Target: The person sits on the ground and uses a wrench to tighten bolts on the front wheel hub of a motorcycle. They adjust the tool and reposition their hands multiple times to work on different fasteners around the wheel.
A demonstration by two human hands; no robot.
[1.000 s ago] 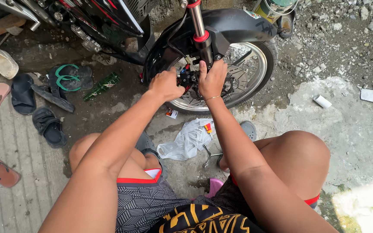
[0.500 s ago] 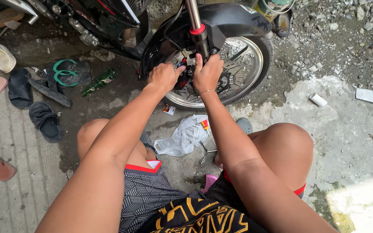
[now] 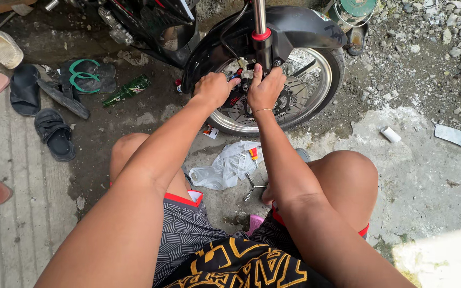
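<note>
A motorcycle's front wheel (image 3: 316,90) stands in front of me, with a black fender (image 3: 294,26) above it and a silver fork leg (image 3: 259,21) with a red ring. Both my hands are at the wheel's hub. My left hand (image 3: 213,88) is curled around a small part beside the brake disc (image 3: 284,104). My right hand (image 3: 265,88) presses against the bottom of the fork leg, its thumb pointing up. What the fingers grip is hidden by the hands. I squat with both knees spread.
A crumpled clear plastic bag (image 3: 228,168) and a metal Y-shaped wrench (image 3: 252,186) lie on the ground between my knees. Several sandals (image 3: 54,133) and a green bottle (image 3: 128,90) lie to the left. Gravel and a white scrap (image 3: 389,133) are on the right.
My view has shifted slightly, so the wheel sits a little higher and nearer. Both hands have stayed at the hub, with only small changes of the fingers.
</note>
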